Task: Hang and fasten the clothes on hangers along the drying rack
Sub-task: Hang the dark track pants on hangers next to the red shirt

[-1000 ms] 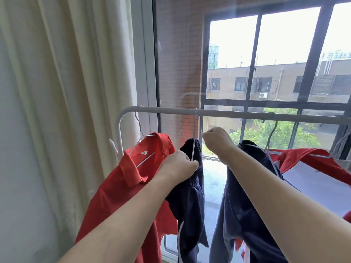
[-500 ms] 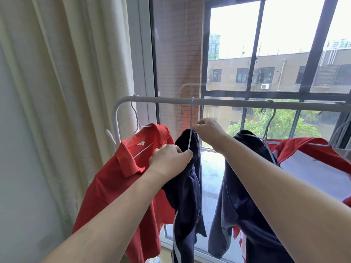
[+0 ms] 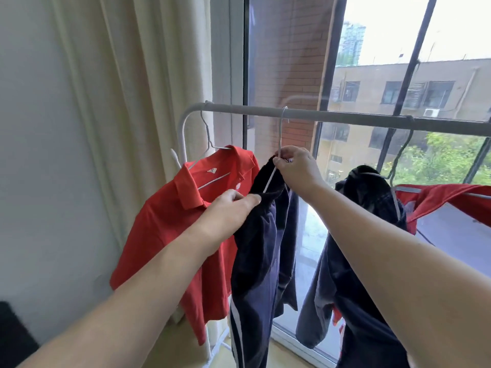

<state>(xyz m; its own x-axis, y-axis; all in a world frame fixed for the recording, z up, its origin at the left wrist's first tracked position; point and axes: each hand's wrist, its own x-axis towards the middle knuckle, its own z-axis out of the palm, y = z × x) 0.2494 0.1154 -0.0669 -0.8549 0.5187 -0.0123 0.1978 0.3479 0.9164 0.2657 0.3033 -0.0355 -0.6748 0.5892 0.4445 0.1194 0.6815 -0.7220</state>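
Navy knit, soft and limp, is the stuff in hand: the dark trousers (image 3: 263, 251) with white side stripes hang from a thin wire hanger (image 3: 279, 144) whose hook sits over the rack bar (image 3: 345, 119), just right of the red polo shirt (image 3: 186, 221) near the bar's left bend. The right hand (image 3: 297, 166) pinches the hanger's neck below the hook, fingers curled tight round the wire, while the left hand (image 3: 228, 208) grips the thick ribbed waistband at the hanger's lower arm, thumb and fingers closed on the cloth. Damp fabric of this kind is probably fairly heavy and will sag and slide along smooth wire, so the waistband, being the stiffest part, looks the best place to hold; the wire itself is light and springy and likely to twist if pulled off-centre. Whether a clip or peg fastens the band cannot be made out behind the fingers. Further right along the bar hang another dark garment (image 3: 366, 235) and a second red shirt (image 3: 446, 200)
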